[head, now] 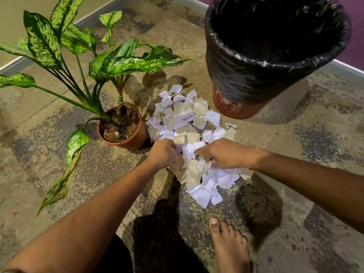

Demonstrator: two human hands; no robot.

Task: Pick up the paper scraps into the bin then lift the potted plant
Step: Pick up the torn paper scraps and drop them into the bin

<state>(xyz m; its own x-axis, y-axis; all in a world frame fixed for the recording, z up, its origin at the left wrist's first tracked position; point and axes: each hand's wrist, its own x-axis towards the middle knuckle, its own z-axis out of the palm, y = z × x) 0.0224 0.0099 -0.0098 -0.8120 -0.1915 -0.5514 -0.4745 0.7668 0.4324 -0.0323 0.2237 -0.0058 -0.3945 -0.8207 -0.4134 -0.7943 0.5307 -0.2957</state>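
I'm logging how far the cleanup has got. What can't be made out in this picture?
- Head view: inside of the bin is dark behind its black liner; any scraps in it are unseen.
- Fingertips of left hand and right hand are buried in the paper scraps.
- Upper leaves of the potted plant are cut off by the frame edges.

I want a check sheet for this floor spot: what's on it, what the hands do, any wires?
Surface: patterned carpet, scraps spread over its middle.
Job's things: paper scraps piled between potted plant and bin; bin upright with a black liner; plant upright on the carpet.
Clutter: nothing seen.
Hands: left hand and right hand both down in the pile, fingers curled among scraps.
Cables: nothing seen.
Surroundings: wall skirting behind; a bare foot near the pile.
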